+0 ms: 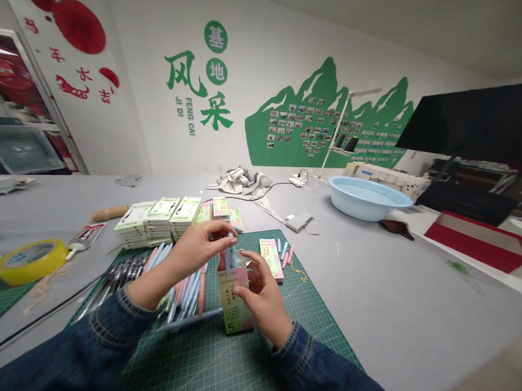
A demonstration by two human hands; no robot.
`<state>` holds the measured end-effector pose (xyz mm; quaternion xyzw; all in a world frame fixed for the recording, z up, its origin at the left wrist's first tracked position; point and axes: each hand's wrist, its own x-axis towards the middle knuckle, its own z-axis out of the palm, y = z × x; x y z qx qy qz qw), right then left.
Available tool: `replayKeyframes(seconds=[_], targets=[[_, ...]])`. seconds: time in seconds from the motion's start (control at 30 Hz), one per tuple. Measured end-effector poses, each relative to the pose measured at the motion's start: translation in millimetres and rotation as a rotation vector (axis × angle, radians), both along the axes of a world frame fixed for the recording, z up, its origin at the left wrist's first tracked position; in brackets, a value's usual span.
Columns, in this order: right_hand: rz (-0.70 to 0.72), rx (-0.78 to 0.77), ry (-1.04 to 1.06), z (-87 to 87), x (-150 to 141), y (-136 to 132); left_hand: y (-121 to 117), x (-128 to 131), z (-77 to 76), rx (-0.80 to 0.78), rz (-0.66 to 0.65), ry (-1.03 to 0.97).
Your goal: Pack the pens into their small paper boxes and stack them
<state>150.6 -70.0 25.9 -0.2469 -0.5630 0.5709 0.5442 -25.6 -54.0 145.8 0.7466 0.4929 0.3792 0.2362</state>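
My right hand (264,295) grips a small upright pen box (235,303) with a pink and green print and a "5" on it, standing on the green cutting mat (221,359). My left hand (199,247) pinches the tops of pens (230,252) that stick out of the box's open top. Loose pastel pens (189,290) lie in a row on the mat under my left wrist. Another flat pen box (271,258) lies just behind the held one, with a few loose pens (287,252) beside it.
Stacks of green-and-white boxes (160,217) stand at the mat's far edge. Dark pens (112,279) lie left of the mat. A yellow tape roll (30,260) sits far left, a blue basin (366,196) and a red tray (477,240) to the right, crumpled cloth (242,180) behind.
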Motion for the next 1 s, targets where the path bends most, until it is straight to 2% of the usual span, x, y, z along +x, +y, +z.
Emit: replayKeyframes(seconds=[0.13, 0.33, 0.53, 0.67, 0.8, 0.93, 1.0], targets=[[0.013, -0.006, 0.034, 0.0, 0, 0, -1, 1, -9.0, -0.067, -0.080, -0.091], [0.065, -0.035, 0.029, 2.5, 2, 1, -7, -9, -5.4, 0.090, -0.044, -0.066], [0.050, -0.048, 0.058, 4.6, 3, 1, -9, -15, -3.1, 0.145, -0.038, 0.053], [0.042, -0.037, 0.056, 5.4, 3, 1, -9, -17, -6.3, 0.066, -0.003, 0.097], [0.059, -0.036, 0.068, 6.8, 2, 1, -11, -18, -7.0, 0.033, -0.029, 0.029], [0.104, -0.069, 0.088, 8.1, 0, 0, -11, -18, -4.9, -0.084, -0.169, -0.126], [0.114, -0.066, 0.090, 7.9, 0, -1, -9, -19, -3.2, -0.117, -0.216, -0.120]])
